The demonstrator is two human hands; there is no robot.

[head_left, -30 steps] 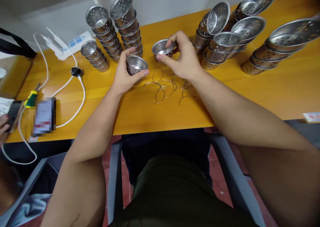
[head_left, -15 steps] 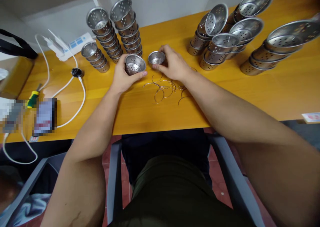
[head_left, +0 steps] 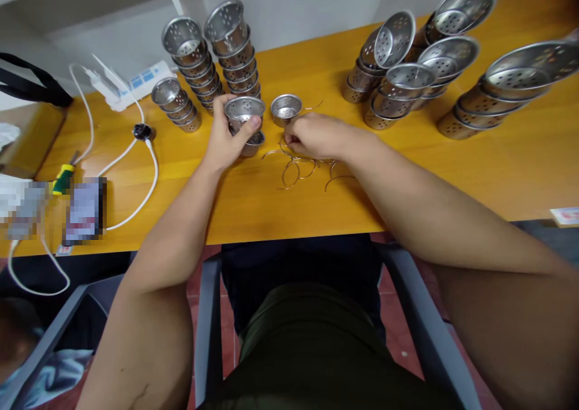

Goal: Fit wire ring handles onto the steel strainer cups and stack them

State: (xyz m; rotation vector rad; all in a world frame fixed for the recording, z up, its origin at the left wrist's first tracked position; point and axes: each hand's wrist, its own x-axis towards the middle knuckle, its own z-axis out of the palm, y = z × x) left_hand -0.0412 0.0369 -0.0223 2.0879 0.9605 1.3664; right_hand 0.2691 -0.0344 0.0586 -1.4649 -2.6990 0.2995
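Observation:
My left hand [head_left: 227, 137] grips a perforated metal cup [head_left: 245, 107], fingers behind and thumb over its near rim. Another metal cup [head_left: 253, 145] shows directly below it, mostly covered. My right hand [head_left: 313, 135] is closed low over a loose heap of thin wire rings [head_left: 294, 172]; its fingertips are turned away, so what they pinch is hidden. Just beyond that hand, a single small perforated cup [head_left: 286, 110] stands upright on the table.
Tall stacks of perforated cups [head_left: 235, 54] rise behind my left hand, beside a shorter stack [head_left: 174, 102]. More leaning stacks [head_left: 402, 87] stand at right. On the left lie a power strip [head_left: 140, 84], white cables, a phone [head_left: 84, 211] and a screwdriver [head_left: 63, 179].
My right hand has let go of the small cup and come down toward me, closing at the wires. The cup in my left hand has tipped, with another cup now visible below it.

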